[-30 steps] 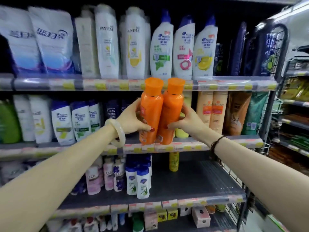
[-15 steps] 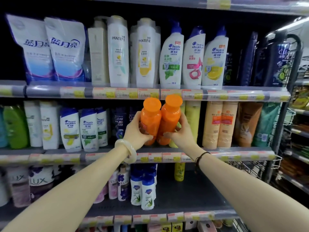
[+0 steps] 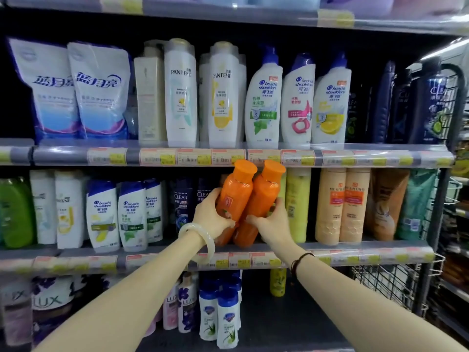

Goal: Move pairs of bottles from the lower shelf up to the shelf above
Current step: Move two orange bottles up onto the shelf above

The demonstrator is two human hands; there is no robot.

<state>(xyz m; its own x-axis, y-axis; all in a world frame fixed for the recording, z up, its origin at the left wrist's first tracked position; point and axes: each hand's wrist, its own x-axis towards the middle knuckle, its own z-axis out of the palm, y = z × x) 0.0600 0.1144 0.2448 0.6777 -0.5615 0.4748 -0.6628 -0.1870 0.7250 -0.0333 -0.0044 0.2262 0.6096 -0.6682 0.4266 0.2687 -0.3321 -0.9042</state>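
Note:
Two orange bottles with orange caps lean side by side, tilted to the right, inside the middle shelf [image 3: 355, 246]. My left hand [image 3: 212, 217] grips the left orange bottle [image 3: 237, 196]. My right hand [image 3: 272, 223] grips the right orange bottle [image 3: 264, 199]. Their bases are at the shelf's front edge; whether they rest on it I cannot tell. Their caps reach just under the price rail of the shelf above. The lower shelf [image 3: 291, 323] shows below my forearms, with one small yellow bottle [image 3: 278, 282] at its back.
A yellow-green bottle [image 3: 298, 204] stands right beside the orange pair, dark Clear bottles [image 3: 181, 201] to their left. Peach bottles [image 3: 342, 204] stand further right. Small white bottles with blue caps [image 3: 220, 316] occupy the lower shelf. Large shampoo bottles fill the top shelf.
Both hands have carried the orange pair from in front of the shelf edge deeper into the middle shelf and lower, and the bottles now tilt right. The camera view has risen.

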